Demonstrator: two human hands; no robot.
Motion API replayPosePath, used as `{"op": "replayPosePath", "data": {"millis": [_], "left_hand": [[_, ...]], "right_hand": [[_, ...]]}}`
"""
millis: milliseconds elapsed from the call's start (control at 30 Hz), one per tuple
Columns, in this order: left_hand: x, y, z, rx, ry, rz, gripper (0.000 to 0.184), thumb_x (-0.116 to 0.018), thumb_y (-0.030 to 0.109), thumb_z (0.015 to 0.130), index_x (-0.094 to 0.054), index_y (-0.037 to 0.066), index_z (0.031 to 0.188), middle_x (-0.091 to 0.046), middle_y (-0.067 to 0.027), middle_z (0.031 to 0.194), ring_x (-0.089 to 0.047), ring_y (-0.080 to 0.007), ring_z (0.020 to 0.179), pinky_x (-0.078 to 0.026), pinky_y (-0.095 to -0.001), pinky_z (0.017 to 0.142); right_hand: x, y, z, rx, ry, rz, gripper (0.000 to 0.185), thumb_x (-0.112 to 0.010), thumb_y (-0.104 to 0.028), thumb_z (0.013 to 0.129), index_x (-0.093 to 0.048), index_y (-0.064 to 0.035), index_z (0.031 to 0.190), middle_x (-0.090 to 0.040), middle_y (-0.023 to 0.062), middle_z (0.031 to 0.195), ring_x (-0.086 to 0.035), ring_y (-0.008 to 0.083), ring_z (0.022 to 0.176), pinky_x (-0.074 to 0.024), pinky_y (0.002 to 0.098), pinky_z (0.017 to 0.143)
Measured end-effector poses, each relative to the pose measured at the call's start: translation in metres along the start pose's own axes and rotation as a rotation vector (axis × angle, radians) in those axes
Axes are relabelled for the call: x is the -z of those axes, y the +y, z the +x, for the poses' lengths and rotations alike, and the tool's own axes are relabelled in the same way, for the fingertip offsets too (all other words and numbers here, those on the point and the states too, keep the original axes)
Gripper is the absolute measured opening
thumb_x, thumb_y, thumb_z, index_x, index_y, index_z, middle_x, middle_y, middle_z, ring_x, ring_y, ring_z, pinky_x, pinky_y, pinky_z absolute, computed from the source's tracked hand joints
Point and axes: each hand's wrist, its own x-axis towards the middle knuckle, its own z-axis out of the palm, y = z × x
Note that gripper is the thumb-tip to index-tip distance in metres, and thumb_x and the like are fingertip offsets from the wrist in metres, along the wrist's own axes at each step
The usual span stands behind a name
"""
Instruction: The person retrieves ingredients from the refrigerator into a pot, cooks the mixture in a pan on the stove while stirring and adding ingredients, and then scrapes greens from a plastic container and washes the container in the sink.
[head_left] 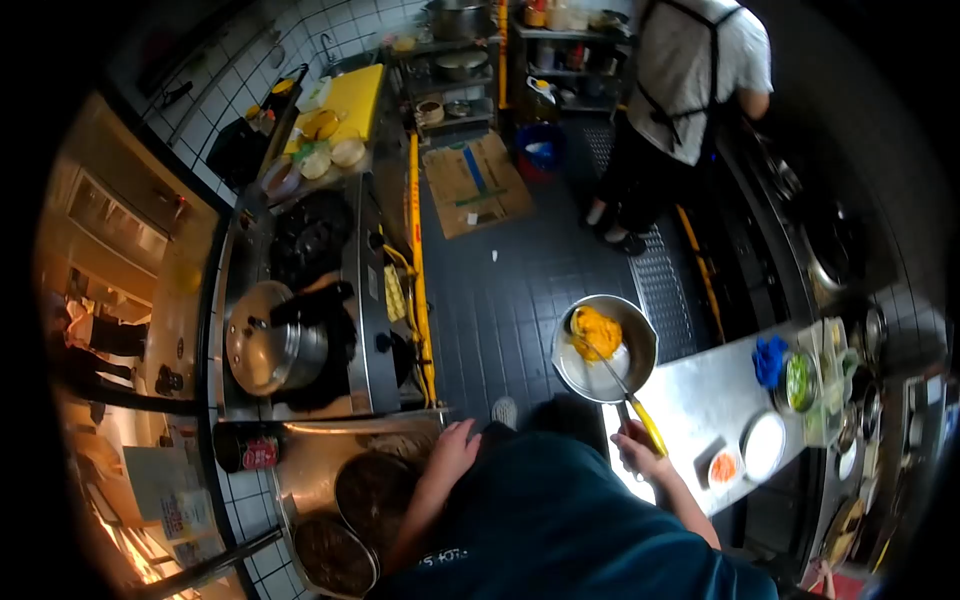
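My right hand [640,450] is closed around the handle of a metal saucepan [645,335], which hangs over the floor at the left end of the steel table. Orange-yellow mash [597,335] lies in the pan. A metal spoon with a yellow handle [648,428] rests in the mash, its handle running along the pan's handle by my right hand; whether my fingers also grip it I cannot tell. My left hand [455,452] is at the right edge of a steel counter, fingers stretched out and holding nothing. Beside that forearm stand dark-filled pots [375,495].
At left, a pressure cooker [270,340] sits on the stove. A yellow cutting board [355,105] is farther back. The steel table [690,390] bears a carrot bowl [724,467] and white plate [764,445]. A person [690,90] stands at back right; cardboard [478,185] covers some floor.
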Motion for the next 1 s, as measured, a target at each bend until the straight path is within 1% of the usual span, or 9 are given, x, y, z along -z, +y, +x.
{"op": "replayPosePath", "data": {"millis": [67, 167, 233, 400, 500, 533, 667, 833, 1000], "left_hand": [[0.021, 0.019, 0.057, -0.060, -0.007, 0.067, 0.042, -0.064, 0.020, 0.094, -0.060, -0.001, 0.130, -0.063, -0.0234, 0.122, -0.061, -0.0401, 0.113, -0.051, -0.0432, 0.095], [0.038, 0.055, 0.139, -0.150, -0.063, 0.123, 0.043, -0.062, 0.021, 0.096, -0.058, 0.000, 0.133, -0.061, -0.0223, 0.127, -0.060, -0.0393, 0.117, -0.051, -0.0435, 0.099], [0.056, 0.078, 0.193, -0.253, -0.064, 0.112, 0.039, -0.061, 0.020, 0.096, -0.059, 0.000, 0.130, -0.062, -0.0218, 0.125, -0.061, -0.0381, 0.114, -0.052, -0.0437, 0.096], [0.093, 0.106, 0.342, -0.297, -0.061, 0.198, 0.036, -0.061, 0.021, 0.097, -0.061, -0.001, 0.125, -0.064, -0.0197, 0.119, -0.062, -0.0373, 0.109, -0.052, -0.0426, 0.091], [0.149, 0.142, 0.415, -0.307, -0.038, 0.320, 0.034, -0.060, 0.020, 0.098, -0.062, -0.002, 0.124, -0.065, -0.0190, 0.115, -0.063, -0.0355, 0.105, -0.052, -0.0420, 0.090], [0.163, 0.146, 0.441, -0.323, -0.009, 0.412, 0.034, -0.057, 0.021, 0.100, -0.060, 0.001, 0.127, -0.065, -0.0160, 0.113, -0.064, -0.0289, 0.102, -0.052, -0.0381, 0.088], [0.212, 0.146, 0.547, -0.220, 0.016, 0.448, 0.034, -0.057, 0.021, 0.100, -0.060, 0.000, 0.127, -0.065, -0.0171, 0.113, -0.065, -0.0303, 0.102, -0.052, -0.0389, 0.088], [0.275, 0.130, 0.659, -0.086, 0.054, 0.418, 0.035, -0.057, 0.021, 0.099, -0.060, 0.000, 0.127, -0.065, -0.0184, 0.113, -0.065, -0.0320, 0.103, -0.053, -0.0398, 0.088], [0.325, 0.092, 0.770, -0.041, 0.051, 0.376, 0.036, -0.058, 0.022, 0.098, -0.059, -0.001, 0.127, -0.065, -0.0198, 0.113, -0.065, -0.0337, 0.103, -0.053, -0.0408, 0.088]], "right_hand": [[-0.005, -0.052, 0.025, -0.057, 0.015, 0.118, 0.010, -0.072, -0.011, 0.091, -0.062, -0.0098, 0.093, -0.056, 0.0025, 0.069, -0.051, 0.0124, 0.054, -0.0435, 0.0265, 0.052], [-0.006, -0.098, 0.069, -0.050, 0.079, 0.227, 0.014, -0.074, -0.011, 0.089, -0.061, -0.0110, 0.094, -0.055, 0.0005, 0.069, -0.053, 0.0107, 0.056, -0.0422, 0.0267, 0.051], [-0.007, -0.119, 0.111, 0.026, 0.043, 0.170, 0.019, -0.074, -0.015, 0.088, -0.058, -0.0112, 0.098, -0.054, -0.0014, 0.067, -0.049, 0.0096, 0.051, -0.0397, 0.0261, 0.047], [-0.002, -0.214, 0.228, -0.021, -0.003, 0.107, 0.020, -0.069, -0.019, 0.092, -0.054, -0.0089, 0.100, -0.050, 0.0001, 0.062, -0.047, 0.0108, 0.047, -0.0392, 0.0262, 0.044], [0.005, -0.287, 0.313, -0.019, -0.061, 0.071, 0.019, -0.067, -0.020, 0.093, -0.054, -0.0090, 0.101, -0.049, -0.0005, 0.063, -0.046, 0.0108, 0.046, -0.0379, 0.0265, 0.042], [0.005, -0.316, 0.341, 0.005, -0.074, 0.037, 0.019, -0.067, -0.020, 0.093, -0.053, -0.0093, 0.100, -0.049, -0.0004, 0.063, -0.047, 0.0111, 0.047, -0.0376, 0.0272, 0.042], [0.004, -0.410, 0.458, 0.139, -0.120, -0.090, 0.018, -0.068, -0.018, 0.092, -0.056, -0.0075, 0.102, -0.053, 0.0008, 0.071, -0.048, 0.0125, 0.052, -0.0383, 0.0292, 0.045], [-0.024, -0.572, 0.552, 0.125, -0.295, -0.083, 0.020, -0.064, -0.020, 0.095, -0.049, -0.0080, 0.098, -0.047, 0.0003, 0.059, -0.045, 0.0125, 0.043, -0.0380, 0.0286, 0.040], [-0.073, -0.681, 0.652, 0.120, -0.292, -0.135, 0.023, -0.066, -0.023, 0.095, -0.048, -0.0080, 0.096, -0.046, -0.0001, 0.056, -0.045, 0.0125, 0.041, -0.0376, 0.0278, 0.038]]}}
